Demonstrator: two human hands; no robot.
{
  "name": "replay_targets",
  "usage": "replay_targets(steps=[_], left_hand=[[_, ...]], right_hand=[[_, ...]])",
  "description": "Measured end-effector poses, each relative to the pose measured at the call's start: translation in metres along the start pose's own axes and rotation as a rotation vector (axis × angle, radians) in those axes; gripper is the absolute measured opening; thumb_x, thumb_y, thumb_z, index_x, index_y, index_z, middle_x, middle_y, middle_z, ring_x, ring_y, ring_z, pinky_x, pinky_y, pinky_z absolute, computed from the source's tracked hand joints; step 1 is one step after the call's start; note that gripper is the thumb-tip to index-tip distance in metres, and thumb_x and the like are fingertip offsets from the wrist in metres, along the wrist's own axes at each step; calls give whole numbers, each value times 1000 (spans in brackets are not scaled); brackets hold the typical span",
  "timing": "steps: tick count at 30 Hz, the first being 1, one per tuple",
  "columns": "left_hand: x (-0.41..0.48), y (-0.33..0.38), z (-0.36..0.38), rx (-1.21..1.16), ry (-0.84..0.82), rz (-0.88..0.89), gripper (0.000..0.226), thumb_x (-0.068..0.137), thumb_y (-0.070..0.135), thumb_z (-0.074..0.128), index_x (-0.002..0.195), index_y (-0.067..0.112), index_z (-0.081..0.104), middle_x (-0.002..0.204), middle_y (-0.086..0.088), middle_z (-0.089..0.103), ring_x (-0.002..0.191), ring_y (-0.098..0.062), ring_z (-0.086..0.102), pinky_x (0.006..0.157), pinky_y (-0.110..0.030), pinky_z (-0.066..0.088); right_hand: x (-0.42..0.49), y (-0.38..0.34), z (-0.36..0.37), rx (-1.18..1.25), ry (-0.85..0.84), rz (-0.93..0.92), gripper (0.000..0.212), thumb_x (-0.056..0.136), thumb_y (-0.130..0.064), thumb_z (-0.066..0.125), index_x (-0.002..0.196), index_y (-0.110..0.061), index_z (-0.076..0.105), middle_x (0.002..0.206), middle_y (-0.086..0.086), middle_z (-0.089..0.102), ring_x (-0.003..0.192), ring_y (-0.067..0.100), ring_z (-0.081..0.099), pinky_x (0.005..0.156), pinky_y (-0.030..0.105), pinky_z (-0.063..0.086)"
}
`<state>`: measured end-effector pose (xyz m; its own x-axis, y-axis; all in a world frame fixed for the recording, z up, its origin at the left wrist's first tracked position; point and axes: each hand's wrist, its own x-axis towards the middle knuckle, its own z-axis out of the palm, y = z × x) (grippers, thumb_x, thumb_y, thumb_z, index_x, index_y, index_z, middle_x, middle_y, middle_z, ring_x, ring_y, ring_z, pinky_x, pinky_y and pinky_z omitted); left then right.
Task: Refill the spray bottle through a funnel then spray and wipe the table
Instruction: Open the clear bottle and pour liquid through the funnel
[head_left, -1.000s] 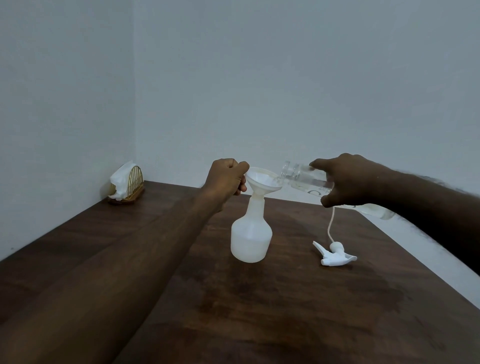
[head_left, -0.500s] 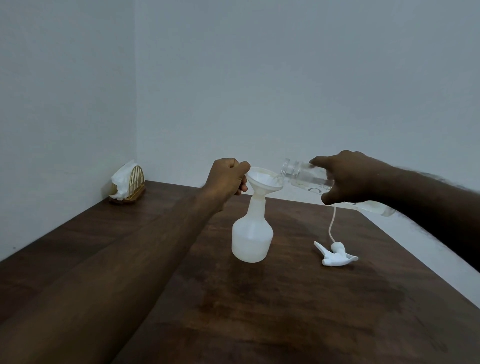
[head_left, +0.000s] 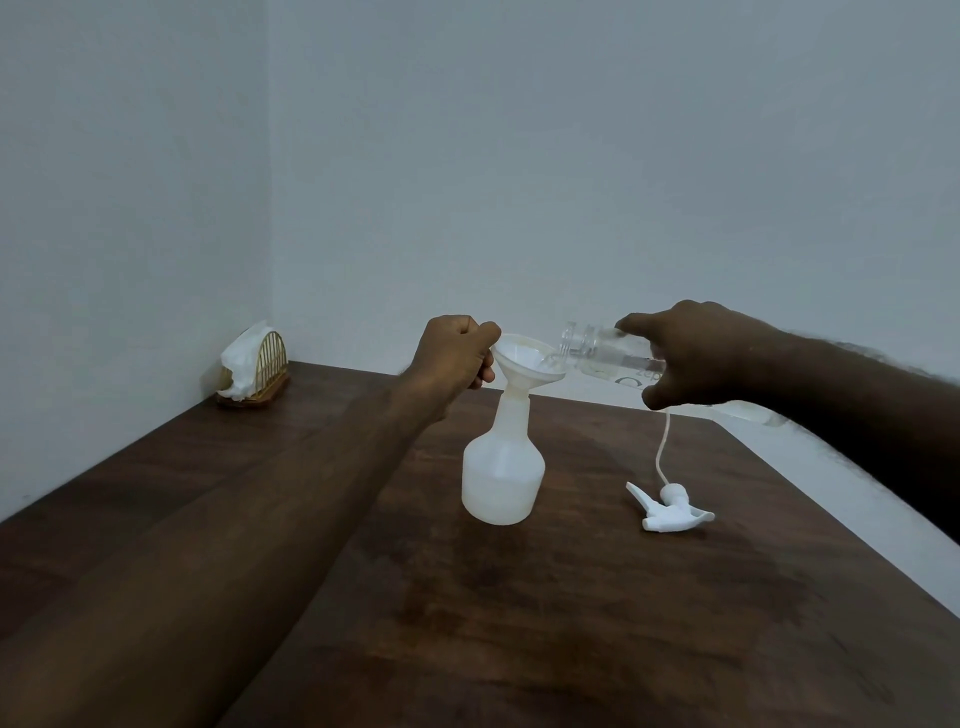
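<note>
A white spray bottle (head_left: 501, 478) stands uncapped on the dark wooden table (head_left: 571, 623), with a white funnel (head_left: 522, 358) sitting in its neck. My left hand (head_left: 457, 353) is closed on the funnel's left rim. My right hand (head_left: 691, 358) grips a clear water bottle (head_left: 597, 348), tipped nearly level with its open mouth over the funnel's right edge. Water runs into the funnel. The white trigger sprayer head (head_left: 670, 512) lies on the table to the right, its tube trailing toward the far edge.
A gold wire holder with white tissues (head_left: 252, 364) stands in the far left corner against the walls. The table's right edge (head_left: 831, 514) runs diagonally beside a pale floor.
The clear bottle's mouth has risen slightly over the funnel rim. Both hands keep their grips; the spray bottle and sprayer head stay in place.
</note>
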<state>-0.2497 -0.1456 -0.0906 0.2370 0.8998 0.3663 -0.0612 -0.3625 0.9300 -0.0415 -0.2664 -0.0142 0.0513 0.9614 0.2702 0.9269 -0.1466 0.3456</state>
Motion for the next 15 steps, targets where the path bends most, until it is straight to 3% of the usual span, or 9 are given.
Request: replay_targets(steps=[6,15], left_hand=[[0,0,-1,0,-10,-5,12,87,12,54,76,8,53,59,-8,53,44,-12,52,49,-25,41],[1,-1,-1,-8,-11,-12,13,86,13,54,75,8,52,60,-8,53,45,-12,52,49,-26,41]], right_hand=[[-1,-2,0,-2,-10,9,84,71,-40,76,145,-33,37,108,1,65,87,23,51,82,38,53],[-3,-1,-5,8,-18,29,82,70,-40,75,144,-36,38,108,1,65,93,25,59,82,40,55]])
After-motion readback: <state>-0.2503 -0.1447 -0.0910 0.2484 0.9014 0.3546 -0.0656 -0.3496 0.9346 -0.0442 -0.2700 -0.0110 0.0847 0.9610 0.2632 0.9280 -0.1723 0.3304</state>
